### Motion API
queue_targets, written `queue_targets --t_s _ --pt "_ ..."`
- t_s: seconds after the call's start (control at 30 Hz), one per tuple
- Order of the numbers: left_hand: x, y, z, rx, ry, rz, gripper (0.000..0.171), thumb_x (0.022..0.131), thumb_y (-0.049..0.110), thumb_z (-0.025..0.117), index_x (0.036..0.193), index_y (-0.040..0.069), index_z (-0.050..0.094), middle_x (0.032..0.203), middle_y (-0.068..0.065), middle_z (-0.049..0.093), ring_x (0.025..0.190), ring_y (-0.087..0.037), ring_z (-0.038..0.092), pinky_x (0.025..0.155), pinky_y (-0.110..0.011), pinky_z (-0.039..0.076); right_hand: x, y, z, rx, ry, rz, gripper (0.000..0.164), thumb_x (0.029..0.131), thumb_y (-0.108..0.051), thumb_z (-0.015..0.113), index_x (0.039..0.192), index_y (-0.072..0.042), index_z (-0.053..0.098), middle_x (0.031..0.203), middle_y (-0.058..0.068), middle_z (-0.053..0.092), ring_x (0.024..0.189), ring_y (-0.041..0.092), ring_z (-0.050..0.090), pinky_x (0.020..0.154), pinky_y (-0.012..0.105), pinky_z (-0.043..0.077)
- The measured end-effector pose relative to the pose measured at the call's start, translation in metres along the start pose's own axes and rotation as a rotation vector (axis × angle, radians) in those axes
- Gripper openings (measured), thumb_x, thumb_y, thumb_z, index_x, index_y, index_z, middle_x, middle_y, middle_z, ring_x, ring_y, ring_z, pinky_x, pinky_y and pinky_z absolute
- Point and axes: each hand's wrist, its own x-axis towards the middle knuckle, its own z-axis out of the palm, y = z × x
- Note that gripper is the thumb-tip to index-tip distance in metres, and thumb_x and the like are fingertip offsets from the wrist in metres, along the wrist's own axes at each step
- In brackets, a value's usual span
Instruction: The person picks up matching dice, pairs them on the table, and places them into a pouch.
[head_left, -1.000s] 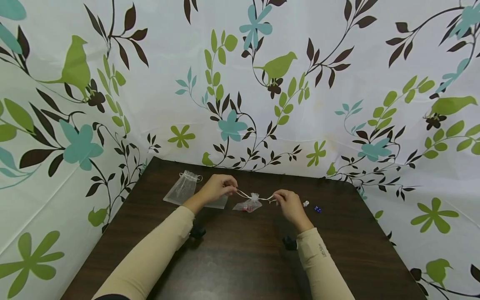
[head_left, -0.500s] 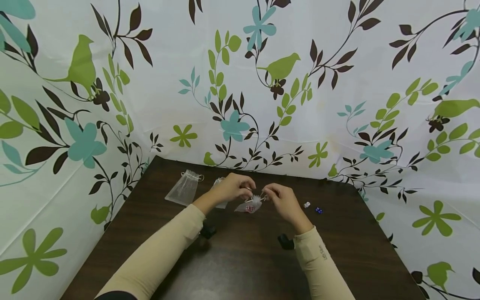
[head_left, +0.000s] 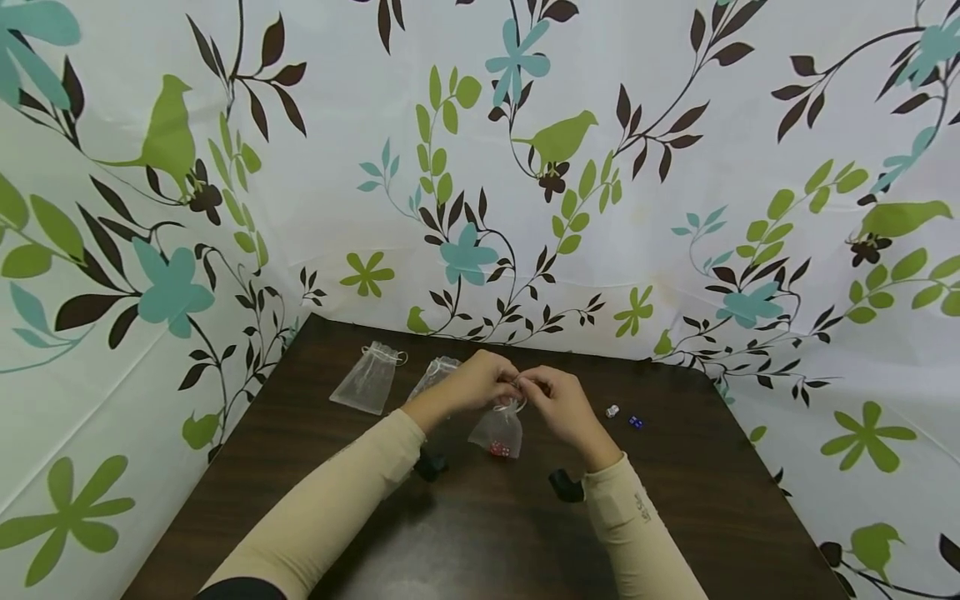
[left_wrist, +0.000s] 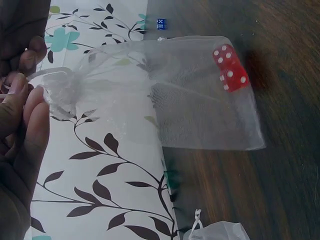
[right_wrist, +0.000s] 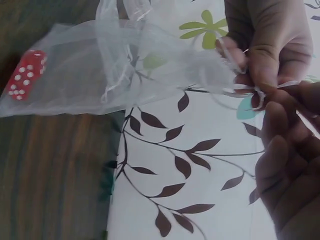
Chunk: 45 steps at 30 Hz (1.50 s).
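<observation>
Both hands meet over the middle of the table and pinch the white drawstrings of a sheer white organza pouch (head_left: 497,429). My left hand (head_left: 480,383) is on the left of the strings, my right hand (head_left: 561,404) on the right, with fingertips touching or nearly so. The pouch hangs below them, its neck gathered tight and ruffled (left_wrist: 60,92). Red dice (left_wrist: 231,67) with white dots lie at its bottom end, seen through the mesh. In the right wrist view a thin string (right_wrist: 257,97) crosses between the fingertips; part of it is hidden by them.
Two more sheer pouches, one flat at the left (head_left: 369,379) and one partly behind my left arm (head_left: 433,375), lie on the dark wooden table (head_left: 480,525). A clear-white die (head_left: 612,411) and blue dice (head_left: 636,422) lie to the right. A patterned curtain (head_left: 465,167) stands behind.
The hands have come together from wide apart on the drawstrings. The pouch with red dice, earlier lying on its side, now hangs from the fingers, its bottom toward me.
</observation>
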Motion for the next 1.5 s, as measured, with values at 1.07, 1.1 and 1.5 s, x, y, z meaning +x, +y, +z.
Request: queue_targets --t_s 1.07,1.1,1.5 --pt "0.053 -0.036 -0.006 -0.212 -0.022 -0.188 0.007 0.095 0.008 0.071 0.098 0.003 0.074 0.084 -0.005 0.072 0.071 -0.015 0.069 0.069 -0.034 0.061 -0.033 0.097 0.054 0.436 -0.260 0.490 0.036 0.104 -0.015 0.061 0.133 0.005 0.056 0.125 0.021 0.066 0.111 0.031 0.066 0.087 0.045 0.056" --pt "0.055 -0.037 -0.005 -0.220 -0.016 -0.195 0.008 0.096 0.008 0.071 0.099 0.002 0.074 0.085 -0.006 0.072 0.071 -0.015 0.069 0.070 -0.036 0.061 -0.032 0.097 0.054 0.423 -0.251 0.507 0.036 0.103 -0.016 0.061 0.133 0.005 0.056 0.124 0.020 0.067 0.108 0.030 0.067 0.085 0.044 0.056" --pt "0.068 -0.058 0.000 -0.176 0.072 -0.236 0.017 0.099 0.014 0.068 0.104 -0.001 0.071 0.091 -0.012 0.072 0.074 -0.015 0.069 0.070 -0.033 0.060 -0.024 0.099 0.066 0.331 -0.148 0.544 0.009 0.098 0.000 0.062 0.103 0.008 0.062 0.091 0.015 0.066 0.076 0.026 0.066 0.066 0.031 0.051"
